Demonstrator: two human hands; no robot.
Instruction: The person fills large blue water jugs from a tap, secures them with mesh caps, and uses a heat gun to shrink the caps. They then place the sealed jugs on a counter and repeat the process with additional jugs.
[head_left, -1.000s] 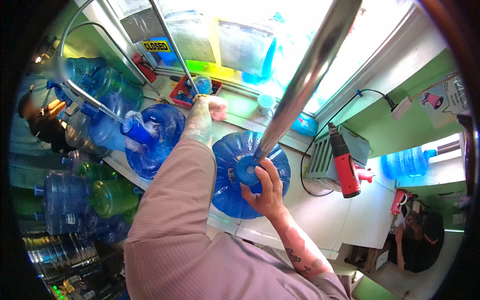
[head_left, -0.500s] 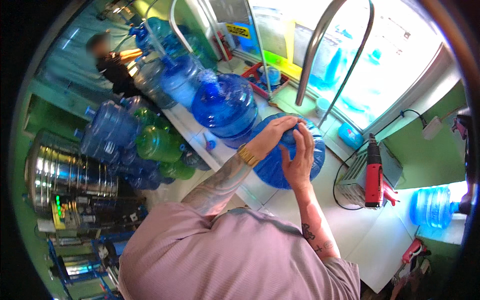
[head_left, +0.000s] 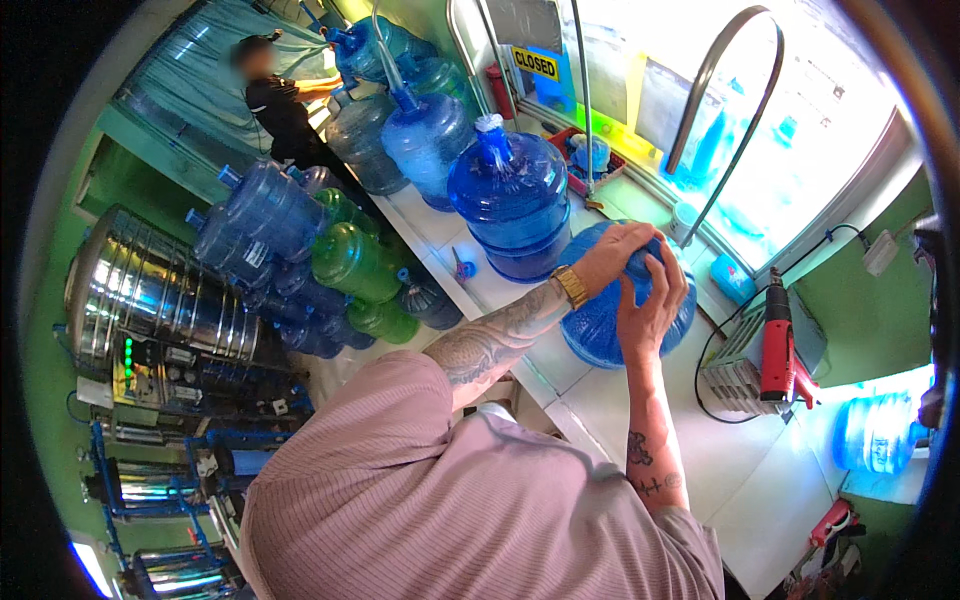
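A large blue water jug (head_left: 585,335) stands upright on the white tiled counter, its top partly hidden by both hands. My left hand (head_left: 615,255), a gold watch at its wrist, is closed over the capped top (head_left: 640,265). My right hand (head_left: 650,310) grips the same top from the near side, fingers wrapped upward around it. Just behind rises a bent steel pipe (head_left: 728,118). To the left, a second blue jug (head_left: 510,205) has a plastic-covered neck.
More jugs (head_left: 425,150) line the back counter; blue and green ones (head_left: 340,260) are stacked left, above steel machinery (head_left: 165,290). A person (head_left: 275,110) works at the back left. A red crate (head_left: 570,140) sits by the window, a red heat gun (head_left: 778,355) with cord at right.
My left hand has left the pipe near the crate and joined my right on the jug's top. The pipe end is off that top. My view has turned leftward.
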